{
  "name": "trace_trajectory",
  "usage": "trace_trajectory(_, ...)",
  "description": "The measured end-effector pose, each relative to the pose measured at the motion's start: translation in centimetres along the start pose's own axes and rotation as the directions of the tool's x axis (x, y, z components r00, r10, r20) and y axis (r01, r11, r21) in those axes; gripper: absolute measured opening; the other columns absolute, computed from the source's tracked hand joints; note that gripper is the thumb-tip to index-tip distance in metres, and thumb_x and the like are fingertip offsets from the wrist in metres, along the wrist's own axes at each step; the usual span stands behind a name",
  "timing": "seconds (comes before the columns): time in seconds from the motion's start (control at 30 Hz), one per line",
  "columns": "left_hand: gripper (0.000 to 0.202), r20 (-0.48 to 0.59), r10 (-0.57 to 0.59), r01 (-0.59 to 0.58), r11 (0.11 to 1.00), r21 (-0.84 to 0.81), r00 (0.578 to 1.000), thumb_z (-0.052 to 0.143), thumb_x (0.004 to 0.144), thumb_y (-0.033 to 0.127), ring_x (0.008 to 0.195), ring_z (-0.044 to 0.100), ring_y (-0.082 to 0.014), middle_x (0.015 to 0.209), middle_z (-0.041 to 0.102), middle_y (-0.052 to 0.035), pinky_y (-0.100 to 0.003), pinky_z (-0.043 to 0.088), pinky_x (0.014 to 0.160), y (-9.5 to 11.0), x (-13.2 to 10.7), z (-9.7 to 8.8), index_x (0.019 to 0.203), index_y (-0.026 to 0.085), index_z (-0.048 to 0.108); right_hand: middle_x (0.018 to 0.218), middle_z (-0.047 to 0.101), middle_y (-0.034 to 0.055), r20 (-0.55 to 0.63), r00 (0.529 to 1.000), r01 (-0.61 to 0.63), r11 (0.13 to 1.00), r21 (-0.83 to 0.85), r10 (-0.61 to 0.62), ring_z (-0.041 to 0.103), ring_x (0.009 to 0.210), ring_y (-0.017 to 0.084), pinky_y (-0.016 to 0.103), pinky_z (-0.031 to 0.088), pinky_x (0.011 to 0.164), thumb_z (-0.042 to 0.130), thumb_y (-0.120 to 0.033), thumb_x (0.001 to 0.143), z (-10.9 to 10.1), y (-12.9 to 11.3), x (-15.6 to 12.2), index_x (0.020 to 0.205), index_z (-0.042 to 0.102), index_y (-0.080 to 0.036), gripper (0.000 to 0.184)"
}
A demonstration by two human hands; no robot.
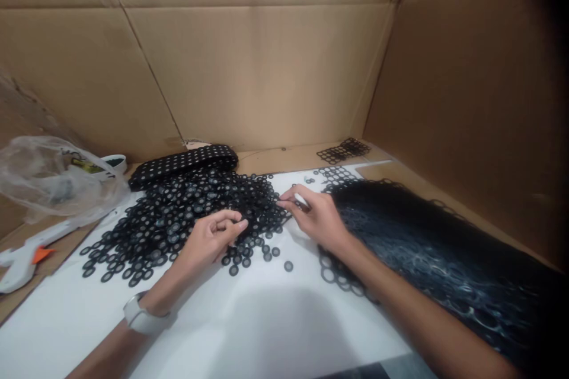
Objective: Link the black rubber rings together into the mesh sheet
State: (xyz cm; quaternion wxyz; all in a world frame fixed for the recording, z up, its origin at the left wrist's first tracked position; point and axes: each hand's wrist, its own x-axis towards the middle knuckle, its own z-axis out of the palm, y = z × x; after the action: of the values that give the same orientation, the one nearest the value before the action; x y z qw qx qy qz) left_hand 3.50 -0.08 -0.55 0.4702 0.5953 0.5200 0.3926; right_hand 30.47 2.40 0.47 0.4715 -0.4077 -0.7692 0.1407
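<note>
Both hands curl over the black rings (186,213) (fingers pinched): left hand (212,240), right hand (316,219).

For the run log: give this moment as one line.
left hand: curled, on pile of black rings | right hand: fingertips at pile edge | surface: white sheet

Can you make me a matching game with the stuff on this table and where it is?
Things:
1. rings
2. plastic bag
3. glue gun
4. watch

Places:
A. left edge, white with an orange trigger
B. on the left wrist
C. black pile in the middle, under both hands
D. crumpled and clear, far left

Pairs: 1-C, 2-D, 3-A, 4-B
</note>
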Motion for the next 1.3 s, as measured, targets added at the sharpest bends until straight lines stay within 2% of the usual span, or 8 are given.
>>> trace_trajectory(0.13, 0.048, 0.064, 0.015, -0.007, 0.993, -0.122, 0.998, 0.083, 0.089, 0.059, 0.041, 0.030, -0.0040, 0.059, 0.043, 0.0089, -0.017, 0.020, 0.038, 0.2, -0.7, 0.4, 0.109, 0.016, 0.070, 0.092, 0.084, 0.0015, -0.001, 1.000, -0.023, 0.998, -0.057, 0.023, 0.066, 0.060, 0.015, 0.027, 0.047, 0.063, 0.069, -0.032, 0.103, 0.1, 0.4, 0.0, 0.096, 0.074, -0.025, 0.012)
trace_trajectory(0.27, 0.043, 0.132, 0.040, -0.007, 0.970, -0.243, 0.990, 0.083, 0.091, 0.053, 0.043, 0.023, -0.0029, 0.058, 0.036, 0.0108, -0.016, 0.015, 0.038, 0.7, -1.6, 0.9, 0.110, 0.016, 0.070, 0.088, 0.084, 0.0012, 0.011, 0.997, -0.070, 0.991, -0.117, 0.072, 0.069, 0.061, 0.018, 0.027, 0.047, 0.064, 0.069, -0.029, 0.102, 0.1, 0.6, 0.1, 0.094, 0.073, -0.025, 0.009)
trace_trajectory(0.43, 0.041, 0.197, 0.029, 0.045, 0.932, -0.360, 0.980, 0.084, 0.090, 0.052, 0.040, 0.015, -0.0014, 0.056, 0.031, 0.0119, -0.017, 0.009, 0.037, 1.3, -2.0, 0.8, 0.106, 0.016, 0.071, 0.098, 0.086, 0.0017, 0.000, 0.995, -0.095, 0.993, -0.077, 0.095, 0.076, 0.073, 0.021, 0.029, 0.049, 0.066, 0.066, -0.027, 0.102, 0.2, 0.1, 0.2, 0.093, 0.072, -0.026, 0.011)
trace_trajectory(0.63, 0.038, 0.235, -0.008, 0.106, 0.907, -0.407, 0.972, 0.083, 0.090, 0.051, 0.038, 0.009, -0.0021, 0.049, 0.028, 0.0132, -0.016, 0.010, 0.034, 1.2, -1.9, 0.3, 0.103, 0.017, 0.071, 0.096, 0.086, 0.0034, -0.015, 0.994, -0.109, 0.991, -0.076, 0.108, 0.075, 0.071, 0.022, 0.029, 0.049, 0.065, 0.066, -0.028, 0.101, 0.3, -0.1, 0.2, 0.092, 0.072, -0.026, 0.012)
trace_trajectory(0.8, 0.036, 0.286, -0.015, 0.160, 0.857, -0.490, 0.958, 0.087, 0.089, 0.046, 0.037, 0.009, -0.0014, 0.049, 0.029, 0.0138, -0.014, 0.012, 0.033, 1.3, -2.0, 0.2, 0.102, 0.018, 0.069, 0.092, 0.086, 0.0010, -0.015, 0.994, -0.108, 0.992, -0.061, 0.107, 0.074, 0.069, 0.021, 0.029, 0.048, 0.065, 0.067, -0.025, 0.101, 0.3, -0.1, 0.3, 0.092, 0.074, -0.027, 0.011)
trace_trajectory(1.03, 0.041, 0.332, -0.037, 0.212, 0.833, -0.511, 0.943, 0.090, 0.085, 0.046, 0.038, 0.007, -0.0021, 0.049, 0.029, 0.0145, -0.014, 0.010, 0.031, 1.0, -2.0, -0.2, 0.103, 0.018, 0.067, 0.094, 0.086, -0.0006, -0.036, 0.995, -0.093, 0.995, -0.041, 0.092, 0.072, 0.064, 0.019, 0.028, 0.048, 0.065, 0.068, -0.021, 0.100, 0.3, -0.2, 0.3, 0.094, 0.073, -0.027, 0.010)
trace_trajectory(1.2, 0.042, 0.429, -0.028, 0.244, 0.855, -0.458, 0.903, 0.090, 0.084, 0.049, 0.036, 0.008, -0.0011, 0.048, 0.027, 0.0138, -0.014, 0.010, 0.031, 1.2, -1.9, -0.6, 0.086, 0.019, 0.060, 0.097, 0.087, -0.0005, -0.034, 0.997, -0.078, 0.996, -0.040, 0.076, 0.076, 0.070, 0.021, 0.030, 0.051, 0.068, 0.066, -0.022, 0.101, 0.2, -0.4, 0.2, 0.095, 0.073, -0.028, 0.011)
trace_trajectory(1.3, 0.042, 0.409, -0.020, 0.223, 0.861, -0.456, 0.912, 0.089, 0.083, 0.049, 0.036, 0.008, -0.0009, 0.049, 0.026, 0.0138, -0.014, 0.012, 0.032, 1.6, -2.1, -0.7, 0.088, 0.018, 0.061, 0.098, 0.087, 0.0001, -0.047, 0.996, -0.080, 0.996, -0.044, 0.078, 0.076, 0.073, 0.021, 0.030, 0.052, 0.070, 0.065, -0.024, 0.102, 0.1, -0.3, 0.2, 0.095, 0.074, -0.027, 0.012)
